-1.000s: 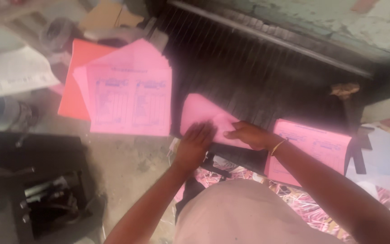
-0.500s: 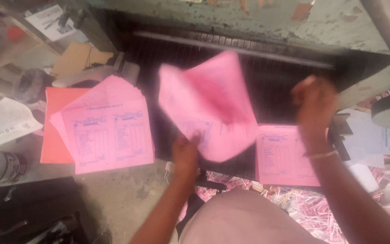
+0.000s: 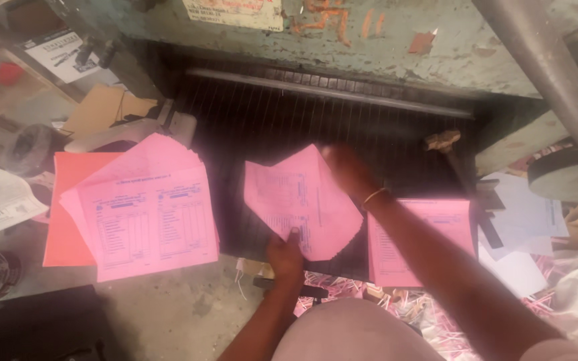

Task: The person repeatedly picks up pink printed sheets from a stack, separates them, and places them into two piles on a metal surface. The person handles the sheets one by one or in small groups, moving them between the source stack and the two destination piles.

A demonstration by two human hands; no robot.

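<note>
Dark ribbed bed of an old paper-cutting machine [image 3: 342, 120], green paint flaking above, a steel bar across the back. Left hand [image 3: 287, 253] pinching the lower edge of a thin sheaf of pink printed forms [image 3: 302, 200], thumb on top, fingers under; sheaf tilted corner-up over the middle of the bed. Right hand [image 3: 344, 167] blurred at the sheaf's upper right edge, touching or just above the sheets; grip impossible to tell. Thin gold bangle [image 3: 374, 196] on that wrist.

Second pile of pink forms [image 3: 436, 220] flat on the bed, partly under the right forearm. Larger fanned stack of pink forms [image 3: 148, 220] lying on the grey worktop [image 3: 188, 314] to the left, resting on an orange-red sheet [image 3: 68, 207]. Pink paper trimmings [image 3: 396, 301] scattered along the near edge of the bed. White papers [image 3: 523, 220] off to the right, brown cardboard [image 3: 105, 107] at the upper left.
</note>
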